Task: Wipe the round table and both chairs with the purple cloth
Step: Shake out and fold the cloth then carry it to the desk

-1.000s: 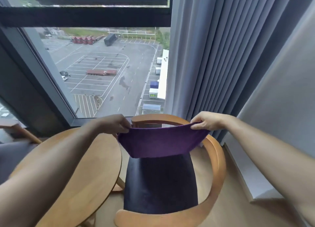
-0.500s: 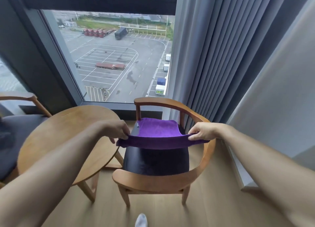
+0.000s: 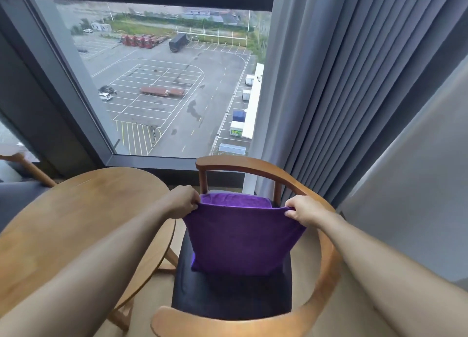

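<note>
The purple cloth (image 3: 240, 238) is stretched between both hands above the near chair (image 3: 326, 248), a curved wooden frame with a dark seat (image 3: 228, 296). My left hand (image 3: 183, 201) pinches the cloth's upper left corner and my right hand (image 3: 301, 208) pinches the upper right corner. The cloth is doubled over; its lower edge hangs down onto the seat. The round wooden table (image 3: 76, 217) stands to the left of the chair. Part of the second chair (image 3: 22, 167) shows at the far left edge.
A large window (image 3: 164, 83) with a dark frame is straight ahead. Grey curtains (image 3: 342, 96) hang right of the chair, close to its back, and a pale wall (image 3: 417, 197) runs along the right. Wooden floor shows beneath the chair and table.
The cloth lay flatter over the back of the seat half a second ago; both hands have since lifted its top edge, so it hangs down onto the seat. The view has moved closer.
</note>
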